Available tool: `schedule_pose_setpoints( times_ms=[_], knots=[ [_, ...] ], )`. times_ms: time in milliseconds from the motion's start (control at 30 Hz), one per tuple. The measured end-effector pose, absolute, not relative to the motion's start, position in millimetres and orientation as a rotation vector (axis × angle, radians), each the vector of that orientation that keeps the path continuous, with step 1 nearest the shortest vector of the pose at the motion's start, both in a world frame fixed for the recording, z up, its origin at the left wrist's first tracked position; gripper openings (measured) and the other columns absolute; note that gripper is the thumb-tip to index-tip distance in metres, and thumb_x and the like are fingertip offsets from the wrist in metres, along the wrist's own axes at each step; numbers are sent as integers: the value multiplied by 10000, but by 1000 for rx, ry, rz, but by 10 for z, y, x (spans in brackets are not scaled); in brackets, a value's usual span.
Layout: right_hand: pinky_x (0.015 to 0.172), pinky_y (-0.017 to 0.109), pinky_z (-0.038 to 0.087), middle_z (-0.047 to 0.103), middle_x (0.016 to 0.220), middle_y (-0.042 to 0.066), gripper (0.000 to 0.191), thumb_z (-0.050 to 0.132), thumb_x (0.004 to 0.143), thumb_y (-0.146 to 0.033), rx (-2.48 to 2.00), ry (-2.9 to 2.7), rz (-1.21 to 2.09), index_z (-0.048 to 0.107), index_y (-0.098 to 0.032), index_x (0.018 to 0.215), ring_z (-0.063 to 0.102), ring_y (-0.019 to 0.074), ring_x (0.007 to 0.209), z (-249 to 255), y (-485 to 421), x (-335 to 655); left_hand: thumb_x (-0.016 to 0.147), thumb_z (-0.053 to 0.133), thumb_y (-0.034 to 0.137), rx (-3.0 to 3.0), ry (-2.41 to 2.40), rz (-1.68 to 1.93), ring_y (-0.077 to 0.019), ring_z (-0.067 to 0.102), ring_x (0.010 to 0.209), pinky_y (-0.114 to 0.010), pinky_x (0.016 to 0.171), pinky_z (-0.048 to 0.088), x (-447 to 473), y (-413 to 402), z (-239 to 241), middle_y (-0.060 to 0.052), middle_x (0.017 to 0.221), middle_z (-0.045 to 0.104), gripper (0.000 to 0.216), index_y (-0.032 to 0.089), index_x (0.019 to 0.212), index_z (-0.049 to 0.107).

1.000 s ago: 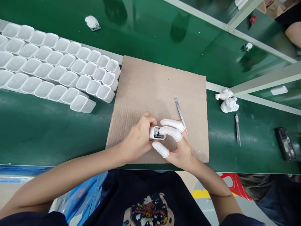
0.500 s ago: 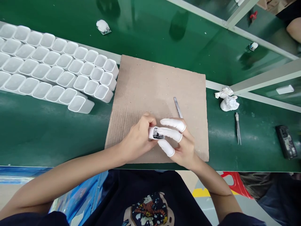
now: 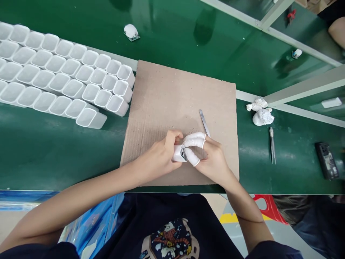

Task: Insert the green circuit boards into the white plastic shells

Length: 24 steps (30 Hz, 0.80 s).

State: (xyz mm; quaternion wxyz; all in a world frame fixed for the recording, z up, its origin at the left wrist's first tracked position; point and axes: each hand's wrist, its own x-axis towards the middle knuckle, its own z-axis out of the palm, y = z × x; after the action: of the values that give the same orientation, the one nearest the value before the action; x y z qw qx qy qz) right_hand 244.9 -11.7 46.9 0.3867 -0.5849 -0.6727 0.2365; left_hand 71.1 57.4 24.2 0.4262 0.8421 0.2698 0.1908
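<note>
My left hand (image 3: pixel 159 154) is closed around a small white plastic housing (image 3: pixel 177 153), its open end turned to the right. Dark electronic parts (image 3: pixel 183 154) show inside that opening. White finger cots cover the thumb and two fingers of my right hand (image 3: pixel 210 156). Its fingertips come together in a pinch at the mouth of the housing; whatever lies between them is hidden. Both hands are over a cardboard sheet (image 3: pixel 183 86), where a pair of metal tweezers (image 3: pixel 204 121) lies just beyond my right fingers.
Rows of white open housings (image 3: pixel 58 81) stand on the green bench at left. A round white part on a small board (image 3: pixel 131 32) lies at the back. To the right are crumpled white material (image 3: pixel 262 117), another pair of tweezers (image 3: pixel 272 147) and a black device (image 3: pixel 326 160).
My right fingers have drawn together from a spread over the housing into a pinch at its opening. The housing has turned, showing more of its side. The view has shifted slightly.
</note>
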Motion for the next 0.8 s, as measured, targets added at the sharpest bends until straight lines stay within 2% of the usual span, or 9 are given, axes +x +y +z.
schedule_pose_setpoints(
  times_ms=[300, 533, 800],
  knots=[
    [716, 299, 570, 698, 894, 43, 150, 561, 850, -88, -1569, -1760, 619, 653, -206, 860, 682, 163, 808, 412, -134, 2437, 816, 596, 129, 2233, 627, 327, -244, 740, 856, -304, 642, 550, 675, 561, 217, -97, 1123, 651, 485, 227, 1197, 312],
    [715, 279, 551, 682, 852, 16, 173, 561, 853, -76, -1551, -1763, 654, 643, -219, 804, 662, 146, 783, 412, -115, 2435, 800, 556, 75, 2269, 605, 247, -267, 748, 854, -330, 644, 567, 671, 584, 252, -110, 1116, 655, 499, 207, 1213, 310],
    [685, 269, 540, 675, 842, 23, 134, 577, 878, -103, -1547, -1767, 677, 652, -201, 826, 660, 143, 767, 401, -117, 2467, 816, 548, 100, 2226, 612, 207, -257, 745, 845, -323, 642, 566, 646, 597, 259, -122, 1153, 634, 491, 201, 1246, 333]
  ],
)
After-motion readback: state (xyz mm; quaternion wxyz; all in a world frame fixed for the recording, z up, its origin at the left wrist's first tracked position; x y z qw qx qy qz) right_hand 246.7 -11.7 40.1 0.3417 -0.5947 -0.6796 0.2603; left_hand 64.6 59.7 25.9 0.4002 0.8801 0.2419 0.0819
